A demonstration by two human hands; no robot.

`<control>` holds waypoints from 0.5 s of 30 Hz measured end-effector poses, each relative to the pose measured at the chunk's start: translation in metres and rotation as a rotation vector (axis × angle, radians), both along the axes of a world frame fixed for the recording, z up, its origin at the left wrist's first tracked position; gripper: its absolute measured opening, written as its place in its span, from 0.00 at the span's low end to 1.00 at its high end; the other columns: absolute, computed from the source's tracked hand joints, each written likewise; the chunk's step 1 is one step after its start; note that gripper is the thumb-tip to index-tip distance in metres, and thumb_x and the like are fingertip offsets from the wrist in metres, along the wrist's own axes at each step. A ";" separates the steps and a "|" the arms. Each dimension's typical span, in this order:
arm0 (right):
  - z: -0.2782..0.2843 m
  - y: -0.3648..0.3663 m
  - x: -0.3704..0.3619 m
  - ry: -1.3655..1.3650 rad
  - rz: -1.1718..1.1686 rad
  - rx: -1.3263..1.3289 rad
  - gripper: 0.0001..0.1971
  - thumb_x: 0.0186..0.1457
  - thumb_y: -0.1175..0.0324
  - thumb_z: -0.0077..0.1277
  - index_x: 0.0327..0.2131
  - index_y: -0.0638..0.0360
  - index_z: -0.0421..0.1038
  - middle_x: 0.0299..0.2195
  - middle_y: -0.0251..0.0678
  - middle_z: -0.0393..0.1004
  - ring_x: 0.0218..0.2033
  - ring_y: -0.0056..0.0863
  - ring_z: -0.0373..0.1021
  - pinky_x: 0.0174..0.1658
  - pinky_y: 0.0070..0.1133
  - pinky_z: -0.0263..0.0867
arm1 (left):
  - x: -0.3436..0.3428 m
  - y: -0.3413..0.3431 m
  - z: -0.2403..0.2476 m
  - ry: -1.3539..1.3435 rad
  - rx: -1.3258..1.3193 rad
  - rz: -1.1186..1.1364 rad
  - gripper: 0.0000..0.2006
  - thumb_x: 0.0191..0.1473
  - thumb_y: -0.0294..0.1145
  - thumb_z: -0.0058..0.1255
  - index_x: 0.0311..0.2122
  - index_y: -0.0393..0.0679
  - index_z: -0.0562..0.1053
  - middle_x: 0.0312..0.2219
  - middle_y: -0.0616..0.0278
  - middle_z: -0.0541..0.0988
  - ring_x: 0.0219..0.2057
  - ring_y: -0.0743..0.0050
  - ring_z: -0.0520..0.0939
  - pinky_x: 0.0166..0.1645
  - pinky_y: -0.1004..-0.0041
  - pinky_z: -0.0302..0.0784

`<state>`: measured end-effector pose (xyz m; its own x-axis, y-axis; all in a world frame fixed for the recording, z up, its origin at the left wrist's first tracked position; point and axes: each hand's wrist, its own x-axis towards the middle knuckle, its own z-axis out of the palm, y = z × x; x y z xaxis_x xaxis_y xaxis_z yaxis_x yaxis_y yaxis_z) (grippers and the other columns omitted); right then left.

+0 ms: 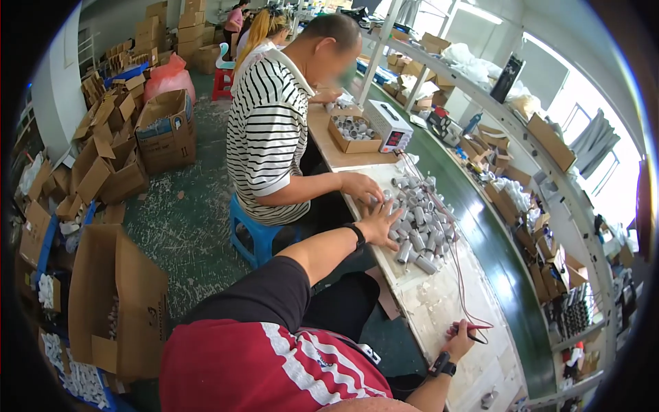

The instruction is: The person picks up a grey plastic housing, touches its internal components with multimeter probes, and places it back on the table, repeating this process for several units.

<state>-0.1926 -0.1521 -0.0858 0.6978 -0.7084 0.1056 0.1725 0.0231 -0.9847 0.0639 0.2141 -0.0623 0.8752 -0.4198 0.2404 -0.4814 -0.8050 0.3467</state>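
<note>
My left hand [376, 225] reaches to the near left edge of a heap of grey-white cylindrical parts [420, 223] on the worktable. Its fingers are spread, and no part shows gripped in them. Closer to me, my right hand [461, 341] is closed around slim test probes [473, 327], one red and one black. Thin leads [458, 275] run from them past the heap toward a white bench power supply [388, 127]. One loose cylindrical part [489, 399] lies on the table near my right forearm.
A co-worker in a striped shirt [271, 130] sits on a blue stool [250, 233], one hand [360, 187] at the heap beside mine. A shallow carton of parts [354, 134] stands farther along. Cardboard boxes [117, 302] line the left floor; a loaded shelf [473, 79] runs along the right.
</note>
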 end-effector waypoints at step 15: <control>-0.002 0.003 -0.004 0.048 0.021 -0.016 0.06 0.61 0.69 0.56 0.33 0.57 0.71 0.23 0.33 0.75 0.18 0.20 0.68 0.19 0.17 0.63 | -0.207 0.008 0.219 -0.498 -0.803 -0.756 0.21 0.53 0.31 0.63 0.52 0.39 0.74 0.43 0.50 0.80 0.45 0.50 0.82 0.51 0.61 0.76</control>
